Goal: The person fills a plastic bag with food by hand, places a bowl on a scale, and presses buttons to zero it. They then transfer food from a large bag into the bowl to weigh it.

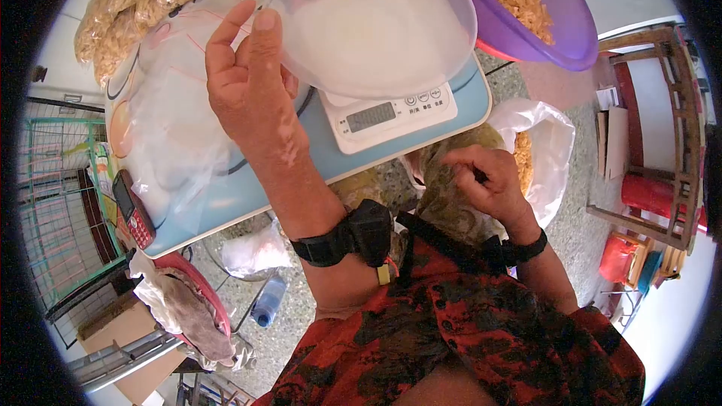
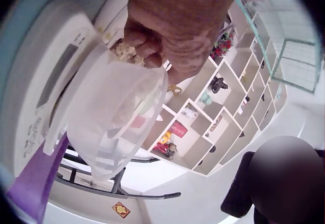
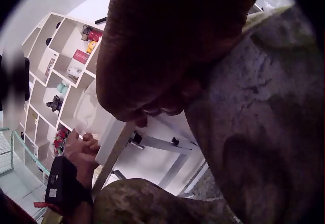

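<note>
My left hand point(image 1: 259, 83) is at the left edge of a translucent plastic bowl point(image 1: 376, 45), its thumb and fingers pinching the rim. The bowl sits over a white digital scale point(image 1: 395, 116) on the blue table. In the left wrist view the curled fingers of the left hand point(image 2: 172, 36) meet the rim of the bowl point(image 2: 111, 112), beside the scale point(image 2: 35, 92). My right hand point(image 1: 489, 184) lies by the patterned trouser leg point(image 1: 451, 203), fingers loosely curled, with nothing seen in it. The right wrist view shows that hand point(image 3: 157, 51) dark and close up.
A purple basin point(image 1: 564, 22) of shredded food stands at the back right; bagged food point(image 1: 143, 0) lies back left. Clear plastic bags point(image 1: 173, 120) and a phone point(image 1: 134, 210) are on the table's left. A white bag point(image 1: 553, 143) stands on the floor at right.
</note>
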Demonstrator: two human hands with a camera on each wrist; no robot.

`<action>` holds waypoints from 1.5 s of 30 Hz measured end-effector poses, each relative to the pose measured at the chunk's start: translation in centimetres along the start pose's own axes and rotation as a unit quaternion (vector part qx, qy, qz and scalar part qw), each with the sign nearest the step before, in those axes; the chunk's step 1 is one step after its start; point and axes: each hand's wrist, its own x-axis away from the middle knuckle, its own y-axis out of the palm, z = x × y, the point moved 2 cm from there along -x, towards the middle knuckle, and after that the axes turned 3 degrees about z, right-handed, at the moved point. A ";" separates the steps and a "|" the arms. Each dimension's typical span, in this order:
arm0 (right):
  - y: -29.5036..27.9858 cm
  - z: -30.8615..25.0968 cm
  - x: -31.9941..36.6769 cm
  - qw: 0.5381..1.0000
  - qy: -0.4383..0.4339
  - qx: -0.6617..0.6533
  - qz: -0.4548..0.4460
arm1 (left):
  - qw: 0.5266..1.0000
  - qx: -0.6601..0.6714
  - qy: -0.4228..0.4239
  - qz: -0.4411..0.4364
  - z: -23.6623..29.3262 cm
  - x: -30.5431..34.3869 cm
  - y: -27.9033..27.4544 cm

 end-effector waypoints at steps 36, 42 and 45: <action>0.2 0.2 -0.3 1.000 -0.022 0.017 0.011 | 0.999 0.034 0.028 -0.012 -0.3 0.2 0.6; 0.2 0.4 -0.2 1.000 -0.016 0.012 0.013 | 0.998 0.043 0.033 -0.012 -0.2 0.4 0.8; 0.2 0.4 -0.2 0.999 -0.024 0.026 0.012 | 0.997 0.064 0.037 -0.005 -0.6 0.2 0.3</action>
